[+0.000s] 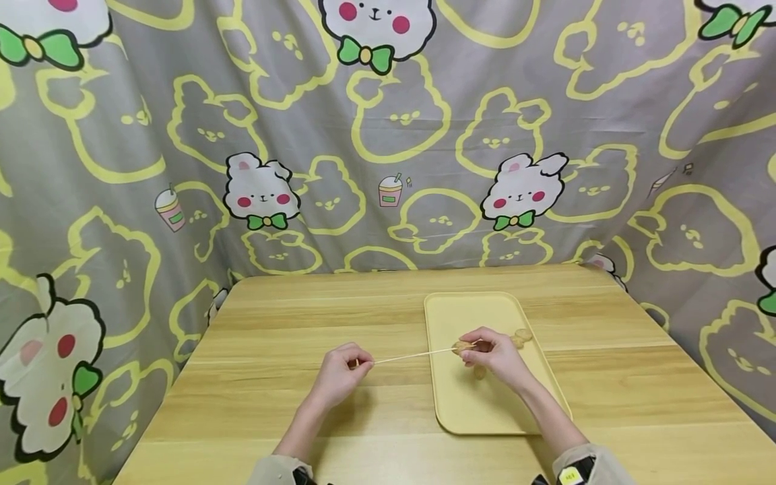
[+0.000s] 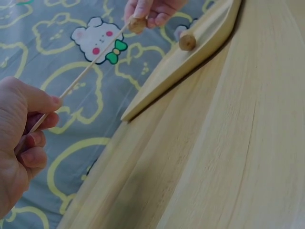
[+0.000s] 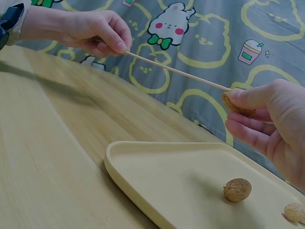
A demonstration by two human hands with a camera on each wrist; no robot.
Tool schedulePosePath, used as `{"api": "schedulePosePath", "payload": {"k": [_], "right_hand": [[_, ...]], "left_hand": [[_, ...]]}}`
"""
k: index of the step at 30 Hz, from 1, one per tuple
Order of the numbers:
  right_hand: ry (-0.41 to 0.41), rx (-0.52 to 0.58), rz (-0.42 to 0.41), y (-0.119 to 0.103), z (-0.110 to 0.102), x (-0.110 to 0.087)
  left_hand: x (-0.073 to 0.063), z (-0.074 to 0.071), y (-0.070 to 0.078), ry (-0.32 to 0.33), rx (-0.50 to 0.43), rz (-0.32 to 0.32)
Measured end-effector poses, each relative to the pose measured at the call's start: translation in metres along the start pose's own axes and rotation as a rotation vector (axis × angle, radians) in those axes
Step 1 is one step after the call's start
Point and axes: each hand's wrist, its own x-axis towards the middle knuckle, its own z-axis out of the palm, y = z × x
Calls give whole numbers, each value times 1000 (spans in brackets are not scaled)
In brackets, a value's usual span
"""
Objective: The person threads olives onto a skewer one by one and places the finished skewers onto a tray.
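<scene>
The left hand (image 1: 341,370) is closed around one end of a stick (image 1: 412,356), thumb against fingers, its butt lying in toward the palm; that grip probably serves to steady and aim it. The long axis runs across the table (image 1: 242,377), held above it, the far end pointing to the person's right and a little away. There the right hand (image 1: 498,357) pinches a brown piece (image 1: 463,347) between thumb and fingers, likely to brace it against the stick; whether the tip goes into it I cannot tell. Stick and piece are roughly in line. The piece hangs over the tray (image 1: 473,310), which probably serves to gather the loose pieces (image 3: 237,190) lying on it, within the right hand's reach.
</scene>
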Motion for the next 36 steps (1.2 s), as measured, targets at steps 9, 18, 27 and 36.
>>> {"api": "schedulePosePath", "payload": {"k": [9, 18, 27, 36], "right_hand": [[-19, 23, -18, 1, 4, 2], [-16, 43, 12, 2, 2, -2], [46, 71, 101, 1, -1, -11], [51, 334, 35, 8, 3, -15]], "left_hand": [[-1, 2, -1, 1, -20, 9], [-1, 8, 0, -27, -21, 4], [0, 10, 4, -65, -44, -6], [0, 9, 5, -35, -43, -23]]}}
